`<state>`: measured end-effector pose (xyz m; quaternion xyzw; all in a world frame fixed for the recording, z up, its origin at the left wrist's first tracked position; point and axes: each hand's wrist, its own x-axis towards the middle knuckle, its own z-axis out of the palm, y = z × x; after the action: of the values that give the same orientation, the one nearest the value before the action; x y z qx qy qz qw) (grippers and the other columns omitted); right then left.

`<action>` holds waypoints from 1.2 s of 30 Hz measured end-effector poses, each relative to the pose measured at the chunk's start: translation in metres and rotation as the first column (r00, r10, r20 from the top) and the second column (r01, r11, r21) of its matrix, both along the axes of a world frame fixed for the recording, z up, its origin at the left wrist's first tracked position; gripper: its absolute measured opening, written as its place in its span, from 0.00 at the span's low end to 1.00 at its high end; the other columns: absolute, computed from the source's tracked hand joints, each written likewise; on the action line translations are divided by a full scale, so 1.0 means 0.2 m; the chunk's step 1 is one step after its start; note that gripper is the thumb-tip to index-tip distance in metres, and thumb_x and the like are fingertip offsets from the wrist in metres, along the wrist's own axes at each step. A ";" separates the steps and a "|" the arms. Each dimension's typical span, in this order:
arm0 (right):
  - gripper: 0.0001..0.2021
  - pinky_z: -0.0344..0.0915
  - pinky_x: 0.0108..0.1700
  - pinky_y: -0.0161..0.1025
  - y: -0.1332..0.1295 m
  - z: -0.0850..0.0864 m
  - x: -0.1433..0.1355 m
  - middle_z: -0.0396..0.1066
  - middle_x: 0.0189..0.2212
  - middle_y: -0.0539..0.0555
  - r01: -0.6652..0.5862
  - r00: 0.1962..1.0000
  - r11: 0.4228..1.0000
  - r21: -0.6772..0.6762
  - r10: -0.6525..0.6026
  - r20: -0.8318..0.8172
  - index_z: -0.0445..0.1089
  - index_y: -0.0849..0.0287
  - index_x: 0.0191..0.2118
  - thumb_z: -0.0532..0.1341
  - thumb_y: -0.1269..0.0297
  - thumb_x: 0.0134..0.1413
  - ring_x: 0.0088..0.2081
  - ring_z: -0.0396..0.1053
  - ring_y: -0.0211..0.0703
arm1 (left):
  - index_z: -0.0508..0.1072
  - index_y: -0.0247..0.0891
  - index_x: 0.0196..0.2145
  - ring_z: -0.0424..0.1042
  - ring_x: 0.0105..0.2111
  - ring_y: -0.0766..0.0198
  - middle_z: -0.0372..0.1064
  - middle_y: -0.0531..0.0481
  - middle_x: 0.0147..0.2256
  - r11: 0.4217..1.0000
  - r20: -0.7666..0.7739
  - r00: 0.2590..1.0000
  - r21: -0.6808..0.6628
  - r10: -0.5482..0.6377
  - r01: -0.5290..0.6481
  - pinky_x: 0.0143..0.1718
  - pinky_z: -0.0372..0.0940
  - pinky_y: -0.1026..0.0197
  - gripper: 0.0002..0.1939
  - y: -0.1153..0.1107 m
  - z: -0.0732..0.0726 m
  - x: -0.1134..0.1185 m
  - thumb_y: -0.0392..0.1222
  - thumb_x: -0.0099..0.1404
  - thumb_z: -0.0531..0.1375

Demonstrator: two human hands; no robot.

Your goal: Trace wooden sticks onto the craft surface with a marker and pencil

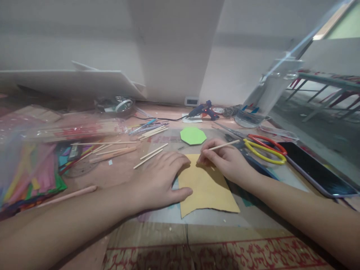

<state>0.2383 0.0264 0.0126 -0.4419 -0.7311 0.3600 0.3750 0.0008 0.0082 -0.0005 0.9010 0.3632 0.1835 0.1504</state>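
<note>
The yellow sheet (208, 187) lies flat in front of the person, between the two hands, its lower edge uneven; it looks light and fairly stiff, like card or thick paper, likely to crease if pinched hard and to slide on the smooth covering beneath; the side edges or upper corners seem the best places to take hold. The left hand (160, 176) is spread wide, thumb well apart from the fingers, resting over the sheet's left edge; the right hand (227, 161) is narrow, its fingers drawn together at the sheet's top edge and holding a thin stick (225, 145), which looks light, rigid and easily snapped, best gripped near its middle.

Just beyond is a green octagon (193, 135); loose sticks (152, 150) lie beside the left hand; scissors (274, 162) and a phone (317, 172) are to the right; a glue gun (204, 109) sits farther back.

Of the containers, a clear plastic packet (78, 129) at left holds a bundle of pale sticks; a round dish (98, 105) at the back holds something white and silvery, too blurred to name; a tall clear vessel (270, 93) stands at right; blue pointed pieces show at its lower part, though whether inside or behind, I cannot tell.
</note>
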 end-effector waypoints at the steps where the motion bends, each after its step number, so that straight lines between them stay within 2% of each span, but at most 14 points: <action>1: 0.13 0.68 0.34 0.39 0.00 0.00 0.00 0.76 0.29 0.55 -0.030 0.999 0.999 -0.017 0.031 0.016 0.68 0.58 0.36 0.55 0.56 0.69 0.31 0.74 0.43 | 0.68 0.37 0.55 0.67 0.56 0.45 0.69 0.40 0.56 1.000 -0.001 1.000 -0.005 -0.006 0.006 0.58 0.64 0.42 0.28 0.00 0.00 0.00 0.50 0.61 0.68; 4: 0.19 0.65 0.32 0.38 -0.02 0.01 -0.01 0.73 0.26 0.54 -0.085 0.991 0.995 0.044 0.079 0.112 0.70 0.59 0.35 0.49 0.54 0.72 0.29 0.71 0.42 | 0.67 0.38 0.57 0.66 0.58 0.45 0.68 0.40 0.58 1.000 -0.003 1.000 -0.013 -0.009 0.009 0.60 0.62 0.42 0.30 0.00 0.00 0.00 0.51 0.61 0.68; 6: 0.15 0.62 0.31 0.38 -0.03 0.01 -0.02 0.71 0.25 0.52 -0.094 0.977 0.985 0.144 0.064 0.202 0.69 0.58 0.34 0.51 0.58 0.70 0.28 0.69 0.42 | 0.67 0.38 0.57 0.66 0.58 0.45 0.68 0.40 0.58 1.000 -0.005 1.000 -0.023 -0.006 0.006 0.60 0.62 0.42 0.30 0.00 0.01 0.00 0.51 0.61 0.68; 8: 0.09 0.62 0.31 0.37 -0.04 0.02 -0.04 0.71 0.27 0.51 -0.095 0.969 0.978 0.187 0.048 0.242 0.66 0.57 0.34 0.55 0.63 0.66 0.28 0.69 0.41 | 0.68 0.39 0.56 0.66 0.57 0.45 0.68 0.41 0.57 0.999 -0.009 1.000 -0.032 -0.006 0.006 0.59 0.63 0.42 0.29 0.00 0.01 0.00 0.51 0.61 0.68; 10: 0.07 0.62 0.31 0.37 -0.05 0.03 -0.05 0.72 0.26 0.50 -0.102 0.965 0.984 0.149 0.062 0.253 0.66 0.57 0.35 0.56 0.63 0.65 0.28 0.70 0.41 | 0.68 0.39 0.55 0.66 0.57 0.45 0.68 0.41 0.57 0.999 -0.014 1.000 -0.032 -0.003 0.002 0.58 0.63 0.42 0.28 -0.01 0.01 0.00 0.52 0.61 0.67; 13: 0.13 0.62 0.31 0.37 -0.07 0.05 -0.06 0.73 0.25 0.51 -0.138 0.952 0.985 0.099 0.105 0.287 0.68 0.57 0.33 0.53 0.60 0.68 0.27 0.71 0.41 | 0.68 0.39 0.55 0.66 0.57 0.44 0.69 0.41 0.56 0.999 -0.023 1.000 -0.045 0.006 -0.007 0.57 0.63 0.41 0.28 -0.01 0.02 0.00 0.53 0.62 0.67; 17: 0.18 0.64 0.36 0.39 -0.07 0.04 -0.07 0.76 0.29 0.55 -0.250 0.917 0.960 0.123 0.194 0.349 0.67 0.57 0.33 0.47 0.59 0.72 0.31 0.73 0.43 | 0.67 0.39 0.58 0.65 0.59 0.44 0.66 0.41 0.59 0.999 -0.033 0.999 -0.028 -0.026 0.026 0.60 0.61 0.41 0.30 0.00 0.02 0.00 0.54 0.63 0.66; 21: 0.16 0.62 0.34 0.40 -0.05 0.02 -0.09 0.76 0.29 0.56 -0.219 0.868 0.958 0.186 0.104 0.485 0.67 0.58 0.35 0.48 0.60 0.71 0.30 0.71 0.46 | 0.68 0.38 0.58 0.64 0.60 0.44 0.66 0.41 0.60 0.997 -0.059 0.996 0.038 -0.062 0.065 0.61 0.60 0.42 0.29 0.01 0.00 0.00 0.54 0.65 0.65; 23: 0.15 0.61 0.34 0.40 -0.05 0.02 -0.10 0.76 0.30 0.56 -0.208 0.863 0.959 0.193 0.087 0.497 0.68 0.58 0.35 0.48 0.61 0.71 0.31 0.71 0.46 | 0.68 0.38 0.58 0.64 0.60 0.44 0.66 0.41 0.59 0.997 -0.065 0.996 0.048 -0.061 0.064 0.60 0.61 0.42 0.28 0.01 -0.01 0.00 0.54 0.65 0.65; 27: 0.17 0.62 0.35 0.39 -0.05 0.02 -0.10 0.76 0.30 0.56 -0.344 0.844 0.919 0.191 0.214 0.491 0.69 0.59 0.35 0.48 0.61 0.71 0.31 0.71 0.44 | 0.68 0.39 0.57 0.64 0.60 0.44 0.66 0.41 0.59 0.997 -0.058 0.997 0.054 -0.058 0.062 0.60 0.61 0.42 0.27 0.01 -0.01 0.00 0.54 0.65 0.64; 31: 0.15 0.61 0.34 0.38 -0.05 0.03 -0.10 0.76 0.29 0.56 -0.271 0.856 0.941 0.202 0.139 0.498 0.69 0.59 0.35 0.49 0.63 0.70 0.30 0.71 0.44 | 0.68 0.38 0.57 0.64 0.60 0.44 0.65 0.40 0.60 0.997 -0.090 0.995 0.054 -0.053 0.058 0.60 0.61 0.42 0.28 0.00 0.00 0.00 0.54 0.65 0.64; 34: 0.15 0.62 0.36 0.38 -0.05 0.03 -0.09 0.77 0.31 0.56 -0.332 0.849 0.925 0.185 0.207 0.487 0.69 0.58 0.34 0.49 0.63 0.70 0.32 0.72 0.44 | 0.68 0.39 0.57 0.65 0.59 0.45 0.66 0.41 0.59 0.997 -0.075 0.996 0.048 -0.057 0.060 0.60 0.62 0.42 0.27 0.00 0.00 0.00 0.54 0.64 0.65; 36: 0.15 0.61 0.35 0.38 -0.05 0.03 -0.08 0.76 0.30 0.56 -0.309 0.848 0.934 0.180 0.185 0.497 0.69 0.58 0.35 0.49 0.63 0.70 0.32 0.72 0.44 | 0.68 0.39 0.56 0.65 0.59 0.45 0.66 0.41 0.59 0.997 -0.080 0.995 0.045 -0.052 0.056 0.60 0.62 0.42 0.28 0.00 0.00 0.00 0.54 0.64 0.65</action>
<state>0.2225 0.0172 0.0184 -0.3659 -0.8911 0.1907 0.1890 0.0015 0.0085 -0.0001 0.9204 0.3399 0.1522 0.1192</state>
